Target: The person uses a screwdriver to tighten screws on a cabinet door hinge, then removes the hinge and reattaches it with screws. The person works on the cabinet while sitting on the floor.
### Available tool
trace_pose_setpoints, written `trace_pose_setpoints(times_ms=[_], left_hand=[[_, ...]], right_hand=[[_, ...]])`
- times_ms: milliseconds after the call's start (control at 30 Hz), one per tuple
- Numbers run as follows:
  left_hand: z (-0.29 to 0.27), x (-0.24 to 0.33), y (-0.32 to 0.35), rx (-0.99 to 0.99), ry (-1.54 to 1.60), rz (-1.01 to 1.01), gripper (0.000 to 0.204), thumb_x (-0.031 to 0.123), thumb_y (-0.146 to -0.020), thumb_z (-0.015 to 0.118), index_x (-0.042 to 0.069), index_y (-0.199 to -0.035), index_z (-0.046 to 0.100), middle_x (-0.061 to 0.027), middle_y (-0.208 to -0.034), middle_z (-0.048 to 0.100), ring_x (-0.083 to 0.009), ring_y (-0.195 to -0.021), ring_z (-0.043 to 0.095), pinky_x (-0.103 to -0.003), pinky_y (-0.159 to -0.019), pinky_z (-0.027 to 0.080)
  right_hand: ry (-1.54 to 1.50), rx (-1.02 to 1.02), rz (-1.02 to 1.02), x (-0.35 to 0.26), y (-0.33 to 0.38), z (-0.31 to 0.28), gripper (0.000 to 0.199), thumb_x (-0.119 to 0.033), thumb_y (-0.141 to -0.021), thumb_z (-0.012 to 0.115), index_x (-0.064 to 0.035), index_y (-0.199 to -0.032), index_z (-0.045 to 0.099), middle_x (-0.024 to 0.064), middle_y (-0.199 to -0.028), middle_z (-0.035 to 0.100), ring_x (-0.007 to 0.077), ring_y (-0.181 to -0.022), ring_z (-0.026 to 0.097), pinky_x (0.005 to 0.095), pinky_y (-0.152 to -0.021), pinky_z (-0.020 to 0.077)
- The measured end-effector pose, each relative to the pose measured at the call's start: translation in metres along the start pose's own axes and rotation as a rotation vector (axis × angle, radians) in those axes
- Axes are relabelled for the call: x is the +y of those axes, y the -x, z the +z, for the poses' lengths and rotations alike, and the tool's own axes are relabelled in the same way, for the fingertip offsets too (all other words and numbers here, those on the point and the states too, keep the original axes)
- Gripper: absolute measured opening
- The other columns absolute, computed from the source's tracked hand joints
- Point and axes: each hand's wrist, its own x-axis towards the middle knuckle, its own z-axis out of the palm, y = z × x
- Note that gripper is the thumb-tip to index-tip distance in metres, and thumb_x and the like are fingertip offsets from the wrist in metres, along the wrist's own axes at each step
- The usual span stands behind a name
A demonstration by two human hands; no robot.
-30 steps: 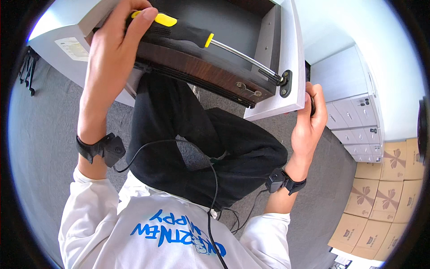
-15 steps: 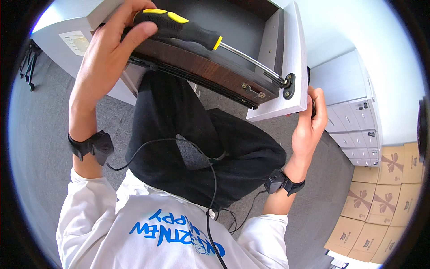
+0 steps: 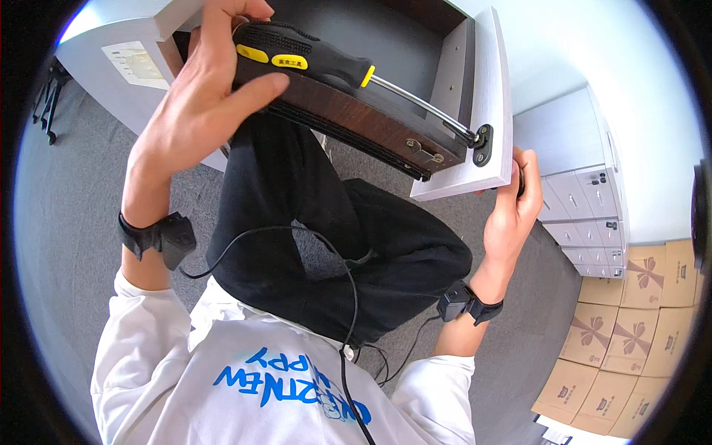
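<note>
My left hand point(image 3: 194, 111) holds the black and yellow handle of a screwdriver point(image 3: 319, 59), fingers over its butt end and thumb below it. The steel shaft slants down to the right. Its tip meets a screw in a small black bracket point(image 3: 482, 144) on the inner face of a pale drawer front point(image 3: 493, 81). This front belongs to a pulled-out drawer with a dark brown side panel point(image 3: 334, 105). Beyond the front's outer face, my right hand point(image 3: 512, 204) is closed at a small dark piece, mostly hidden by the fingers.
A black slide rail point(image 3: 341, 145) runs under the drawer side, above my crossed legs point(image 3: 334, 237). To the right stand a light grey cabinet point(image 3: 575, 170) and stacked cardboard boxes point(image 3: 601, 356). A black cable point(image 3: 354, 297) trails across my lap.
The screwdriver handle has turned about its axis, its yellow patches now facing me. My left hand has rolled and shifted slightly right. My right hand has stayed put.
</note>
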Motion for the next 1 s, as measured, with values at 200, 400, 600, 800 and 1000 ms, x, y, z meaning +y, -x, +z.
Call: trace_pose_setpoints(times_ms=[200, 400, 600, 800, 1000], left_hand=[[-0.007, -0.01, -0.002, 0.057, 0.099, -0.047, 0.04, 0.015, -0.099, 0.064, 0.009, -0.136, 0.049, -0.0061, -0.122, 0.06, -0.0165, -0.115, 0.056, -0.029, -0.104, 0.039], [0.002, 0.001, -0.009, 0.141, -0.023, -0.169, 0.028, 0.028, -0.106, 0.054, 0.01, -0.121, 0.069, -0.0036, -0.106, 0.073, -0.0126, -0.101, 0.066, -0.025, -0.093, 0.048], [-0.002, 0.004, -0.009, 0.079, 0.055, 0.054, 0.031, 0.024, -0.105, 0.053, 0.014, -0.129, 0.069, -0.0071, -0.134, 0.061, -0.0188, -0.121, 0.058, -0.029, -0.102, 0.045], [-0.004, 0.004, -0.004, 0.072, 0.067, -0.052, 0.035, 0.023, -0.101, 0.059, 0.017, -0.134, 0.067, -0.0062, -0.127, 0.063, -0.0175, -0.117, 0.06, -0.03, -0.101, 0.046], [0.001, 0.005, -0.01, 0.069, -0.068, -0.232, 0.031, 0.032, -0.107, 0.052, 0.02, -0.13, 0.069, -0.0049, -0.103, 0.072, -0.0143, -0.097, 0.067, -0.029, -0.091, 0.049]], right_hand=[[-0.003, 0.013, 0.004, 0.0, 0.0, 0.001, 0.019, -0.011, -0.107, 0.051, -0.0011, -0.091, 0.053, 0.0024, -0.081, 0.053, 0.0084, -0.068, 0.054, 0.0244, -0.061, 0.0439], [0.01, 0.022, 0.005, -0.001, -0.001, 0.002, 0.018, -0.011, -0.106, 0.051, -0.0009, -0.091, 0.053, 0.0024, -0.082, 0.053, 0.0083, -0.068, 0.054, 0.0243, -0.061, 0.0437], [0.042, 0.029, 0.004, -0.003, 0.001, 0.001, 0.02, -0.014, -0.107, 0.052, -0.0009, -0.092, 0.053, 0.0023, -0.082, 0.053, 0.0083, -0.068, 0.054, 0.0244, -0.061, 0.0439], [-0.005, 0.027, -0.019, -0.001, -0.001, 0.003, 0.022, -0.017, -0.108, 0.053, -0.0007, -0.093, 0.054, 0.0027, -0.082, 0.054, 0.0087, -0.068, 0.054, 0.0245, -0.062, 0.0444], [-0.006, -0.045, -0.056, 0.0, -0.005, -0.001, 0.023, -0.017, -0.108, 0.053, 0.0001, -0.093, 0.055, 0.0027, -0.083, 0.055, 0.0089, -0.069, 0.056, 0.0243, -0.062, 0.045]])
